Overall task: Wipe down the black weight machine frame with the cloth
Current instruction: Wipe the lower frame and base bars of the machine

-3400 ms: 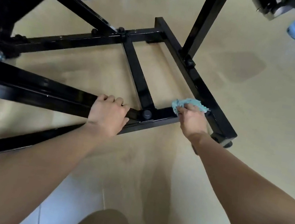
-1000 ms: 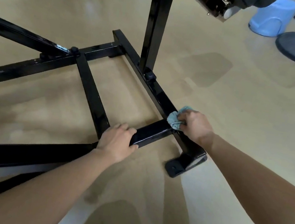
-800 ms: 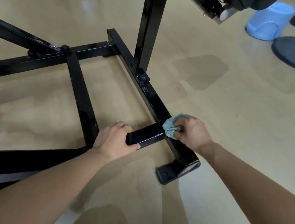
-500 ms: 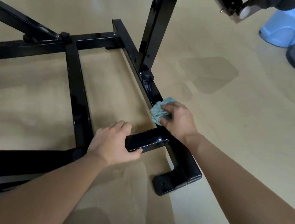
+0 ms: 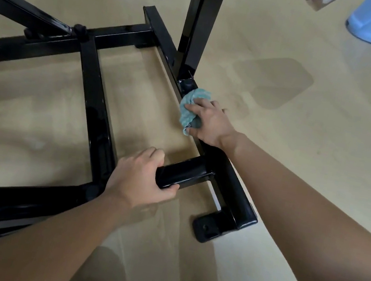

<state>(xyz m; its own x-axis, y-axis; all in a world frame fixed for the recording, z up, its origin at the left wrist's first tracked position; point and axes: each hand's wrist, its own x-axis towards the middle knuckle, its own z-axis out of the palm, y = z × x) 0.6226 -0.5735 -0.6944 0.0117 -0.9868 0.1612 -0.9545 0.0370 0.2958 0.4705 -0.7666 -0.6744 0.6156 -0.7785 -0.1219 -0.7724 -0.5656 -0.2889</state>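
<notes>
Two hands on the frame (image 5: 95,109); our cloth (image 5: 191,106) has climbed its right rail (image 5: 229,180).
Head view: our right hand (image 5: 210,122) clutches the cloth beside the upright post (image 5: 202,19)'s foot; our left hand (image 5: 140,179) wraps the short crossbar (image 5: 186,174). The rail's far end likely remains.

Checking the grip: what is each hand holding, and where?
The right hand grips the bunched cloth on the side rail; left hand grips the short crossbar.

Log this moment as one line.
wiping frame | right hand: holds cloth on side rail by upright | left hand: grips short crossbar
</notes>
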